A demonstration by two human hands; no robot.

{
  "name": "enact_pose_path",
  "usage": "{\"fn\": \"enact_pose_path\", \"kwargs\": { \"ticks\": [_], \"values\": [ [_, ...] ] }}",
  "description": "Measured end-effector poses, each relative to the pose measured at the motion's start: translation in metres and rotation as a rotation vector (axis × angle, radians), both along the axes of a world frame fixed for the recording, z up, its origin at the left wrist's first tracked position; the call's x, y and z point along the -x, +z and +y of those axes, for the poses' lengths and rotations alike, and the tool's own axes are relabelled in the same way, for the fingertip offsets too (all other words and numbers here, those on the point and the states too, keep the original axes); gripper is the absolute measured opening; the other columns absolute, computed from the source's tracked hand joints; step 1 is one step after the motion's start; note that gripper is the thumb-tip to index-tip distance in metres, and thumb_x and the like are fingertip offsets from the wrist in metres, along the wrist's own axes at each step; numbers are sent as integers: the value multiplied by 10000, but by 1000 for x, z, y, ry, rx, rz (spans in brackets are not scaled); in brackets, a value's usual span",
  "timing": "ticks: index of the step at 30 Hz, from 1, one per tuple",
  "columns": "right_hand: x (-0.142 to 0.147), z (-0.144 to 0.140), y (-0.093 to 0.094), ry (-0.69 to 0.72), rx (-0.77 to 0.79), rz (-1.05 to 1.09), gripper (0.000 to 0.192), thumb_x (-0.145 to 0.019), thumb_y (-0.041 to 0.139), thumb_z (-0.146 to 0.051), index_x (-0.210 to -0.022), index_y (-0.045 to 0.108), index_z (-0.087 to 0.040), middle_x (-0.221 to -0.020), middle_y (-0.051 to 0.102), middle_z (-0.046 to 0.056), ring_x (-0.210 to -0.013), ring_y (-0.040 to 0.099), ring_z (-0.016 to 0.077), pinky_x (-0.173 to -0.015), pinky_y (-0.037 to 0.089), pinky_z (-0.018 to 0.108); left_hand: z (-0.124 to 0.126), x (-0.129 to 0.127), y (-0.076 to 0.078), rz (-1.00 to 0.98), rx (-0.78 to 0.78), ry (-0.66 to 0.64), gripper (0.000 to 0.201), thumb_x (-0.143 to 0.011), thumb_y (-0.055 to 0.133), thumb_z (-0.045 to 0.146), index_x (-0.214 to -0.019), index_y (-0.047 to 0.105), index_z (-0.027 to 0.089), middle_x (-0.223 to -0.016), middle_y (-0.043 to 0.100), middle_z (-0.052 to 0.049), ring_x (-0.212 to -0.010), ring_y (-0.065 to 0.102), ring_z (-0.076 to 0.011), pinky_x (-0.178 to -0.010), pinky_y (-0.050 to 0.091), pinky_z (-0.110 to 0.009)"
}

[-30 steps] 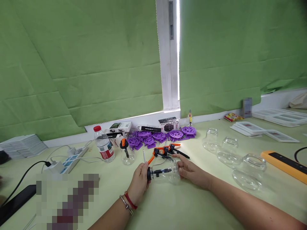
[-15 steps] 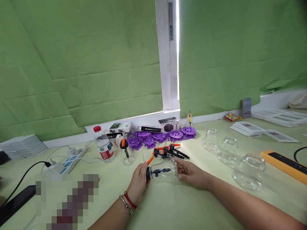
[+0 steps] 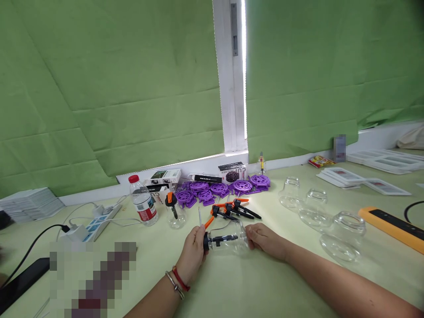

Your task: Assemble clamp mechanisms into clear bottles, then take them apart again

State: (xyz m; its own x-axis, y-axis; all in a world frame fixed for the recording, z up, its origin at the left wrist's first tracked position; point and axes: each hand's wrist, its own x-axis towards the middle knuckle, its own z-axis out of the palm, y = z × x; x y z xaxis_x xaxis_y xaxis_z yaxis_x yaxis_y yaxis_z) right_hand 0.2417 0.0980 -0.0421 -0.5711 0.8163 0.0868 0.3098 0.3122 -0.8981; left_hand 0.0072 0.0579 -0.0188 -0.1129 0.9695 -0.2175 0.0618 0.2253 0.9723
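Now barely shifted from a second back: clear jar (image 3: 230, 241) lying on its side just below centre of frame, nudged a touch lower and rightward, black cap (image 3: 206, 242) turned toward the left hand (image 3: 193, 251). Left hand curled around that cap end, thumb and fingers gripping it, a thin metal rod (image 3: 199, 216) poking up from the same grip. Right hand (image 3: 266, 240) cupped on the jar's base at the other end, fingers bent around the glass, steadying. Reads as a cap being seated or twisted, grip held rather than released, so probably mid-fitting. Wrist with red band and silver bangle (image 3: 177, 281) low in frame.

Looks transparent and rounded, that jar, with a dark stem running inside from the cap. Hard to tell whether the cap sits fully home.

Just above: loose orange-and-black pump heads (image 3: 232, 210) in a small pile. Further up, purple plastic discs (image 3: 221, 187) in a row along the sill. Left of centre, a water bottle (image 3: 143, 202) with red cap, beside a small jar with orange top (image 3: 174, 211). Right side of frame, three empty glass jars (image 3: 314, 207) lined diagonally, well apart from the hands.
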Motion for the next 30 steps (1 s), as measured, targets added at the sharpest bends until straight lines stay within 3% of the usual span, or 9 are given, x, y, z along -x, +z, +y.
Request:
{"fn": "enact_pose_path", "kwargs": {
  "ticks": [5,11,17,22,24,30],
  "values": [
    [0,1,-1,-18,-7,-52,582,-890,277,-610,-621,521,-155,-564,419,-22,-521,367,99,-534,325,232,0,1,2,-16,18,4,416,-773,431,630,-730,404,218,-566,394,72,-440,347,-72,-394,218,-173],
    [-1,5,-3,-12,-202,-15,490,-876,409,-540,-602,527,-150,-933,535,64,-812,512,168,-764,421,293,1,1,-2,-15,9,-7,434,-761,444,647,-725,395,217,-553,383,77,-414,323,-62,-381,209,-175],
    [1,6,-2,-18,-204,-12,429,-898,402,-467,-644,551,-155,-995,530,78,-852,529,177,-813,434,324,0,0,1,-34,8,-4,428,-754,449,638,-730,398,214,-516,369,80,-402,333,-68,-365,189,-181],
    [2,7,-7,-191,-185,61,211,-835,526,-392,-905,562,-196,-873,548,47,-791,523,178,-718,462,321,-1,0,2,-45,13,-21,425,-762,436,635,-730,400,213,-495,372,88,-366,274,-54,-356,168,-185],
    [2,7,-9,-229,-166,102,234,-813,555,-355,-993,541,-206,-822,551,29,-751,524,167,-688,463,311,0,0,1,-45,9,-27,422,-774,421,632,-722,395,214,-474,371,89,-353,263,-55,-351,165,-187],
    [1,6,-9,-144,-192,210,392,-837,538,-355,-1206,536,-221,-1004,603,70,-902,557,190,-792,475,346,2,1,0,-32,13,-17,433,-767,415,644,-718,404,213,-466,382,87,-343,279,-57,-341,176,-189]
  ]
}}
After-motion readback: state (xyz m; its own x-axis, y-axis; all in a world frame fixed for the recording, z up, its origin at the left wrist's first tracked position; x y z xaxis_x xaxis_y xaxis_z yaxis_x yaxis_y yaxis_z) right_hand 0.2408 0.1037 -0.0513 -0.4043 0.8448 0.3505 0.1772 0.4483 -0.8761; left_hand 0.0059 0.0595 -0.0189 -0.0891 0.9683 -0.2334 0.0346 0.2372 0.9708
